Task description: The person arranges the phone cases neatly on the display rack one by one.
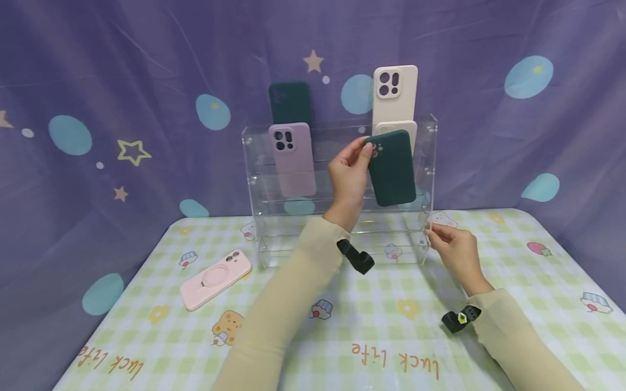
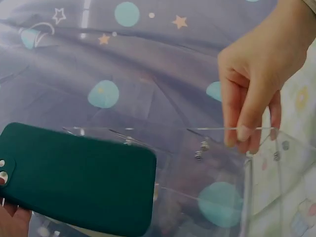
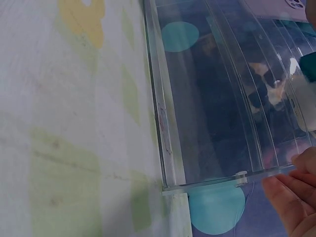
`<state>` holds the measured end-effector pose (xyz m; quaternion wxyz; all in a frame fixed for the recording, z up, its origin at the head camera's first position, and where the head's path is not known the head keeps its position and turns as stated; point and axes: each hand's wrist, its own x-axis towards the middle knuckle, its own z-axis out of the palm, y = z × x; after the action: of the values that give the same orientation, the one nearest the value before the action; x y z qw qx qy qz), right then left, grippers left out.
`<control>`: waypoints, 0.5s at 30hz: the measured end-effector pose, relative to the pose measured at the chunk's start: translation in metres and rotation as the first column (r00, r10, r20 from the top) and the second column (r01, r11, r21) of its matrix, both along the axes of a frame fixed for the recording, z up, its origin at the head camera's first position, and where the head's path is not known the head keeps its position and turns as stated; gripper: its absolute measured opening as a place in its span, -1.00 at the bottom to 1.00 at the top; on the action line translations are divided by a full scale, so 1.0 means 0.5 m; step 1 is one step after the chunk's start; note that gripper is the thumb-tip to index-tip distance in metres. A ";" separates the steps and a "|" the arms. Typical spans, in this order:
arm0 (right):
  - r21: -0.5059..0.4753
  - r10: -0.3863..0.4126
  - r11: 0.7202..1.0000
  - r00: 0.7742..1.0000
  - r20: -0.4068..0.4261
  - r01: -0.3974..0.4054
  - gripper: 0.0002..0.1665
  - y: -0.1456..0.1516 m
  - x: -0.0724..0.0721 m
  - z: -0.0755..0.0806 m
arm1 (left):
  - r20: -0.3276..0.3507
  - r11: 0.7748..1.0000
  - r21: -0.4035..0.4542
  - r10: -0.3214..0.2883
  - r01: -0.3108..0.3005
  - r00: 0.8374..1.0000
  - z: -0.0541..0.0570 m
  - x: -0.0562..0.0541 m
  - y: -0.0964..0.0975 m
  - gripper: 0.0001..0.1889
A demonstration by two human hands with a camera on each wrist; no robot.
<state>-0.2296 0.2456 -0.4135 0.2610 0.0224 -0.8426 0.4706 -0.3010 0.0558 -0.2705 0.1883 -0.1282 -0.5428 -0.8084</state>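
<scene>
A dark green phone case (image 1: pixel 392 169) hangs in front of the right half of a clear acrylic display rack (image 1: pixel 342 217). My left hand (image 1: pixel 348 176) pinches it by its upper left corner, near the camera holes. In the left wrist view the case (image 2: pixel 81 180) lies across the rack's top edge. My right hand (image 1: pixel 457 254) grips the rack's right side panel low down, thumb and fingers at its edge; the right wrist view shows these fingers (image 3: pixel 286 197) up close. Behind the held case stand two cream phone cases, the taller one (image 1: pixel 408 98) at the back, the lower one (image 1: pixel 411 133) partly hidden.
On the rack's left side, a lilac phone case (image 1: pixel 295 163) stands before another green one (image 1: pixel 293 103). A pink phone case with a ring (image 1: pixel 215 279) lies on the green checked tablecloth (image 1: pixel 371 320). A purple patterned curtain (image 1: pixel 161 65) hangs behind.
</scene>
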 end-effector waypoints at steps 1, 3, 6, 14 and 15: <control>-0.001 0.001 1.000 1.000 -0.002 -0.001 -0.71 -0.001 0.000 0.001 | -0.003 1.000 0.006 0.001 -0.001 1.000 -0.004 -0.002 0.002 -0.78; 0.001 0.001 1.000 1.000 -0.006 -0.001 -0.71 -0.002 0.001 0.002 | 0.000 1.000 0.023 0.000 0.000 1.000 -0.014 -0.004 0.004 -0.78; 0.009 0.002 1.000 1.000 -0.008 -0.002 -0.72 -0.004 0.001 0.004 | 0.029 0.999 0.043 0.006 -0.007 1.000 -0.030 -0.006 0.004 -0.79; 0.006 0.001 1.000 1.000 -0.012 -0.001 -0.71 -0.003 0.005 0.007 | 0.046 0.998 -0.055 0.042 -0.040 0.998 -0.054 -0.008 0.018 -0.78; 0.006 -0.001 1.000 1.000 -0.011 0.001 -0.71 -0.003 0.005 0.006 | 0.038 0.996 -0.075 0.048 -0.045 0.998 -0.057 -0.007 0.021 -0.78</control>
<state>-0.2270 0.2443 -0.4102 0.2658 0.0257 -0.8425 0.4678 -0.3047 0.0663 -0.2991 0.1915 -0.1064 -0.5791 -0.7853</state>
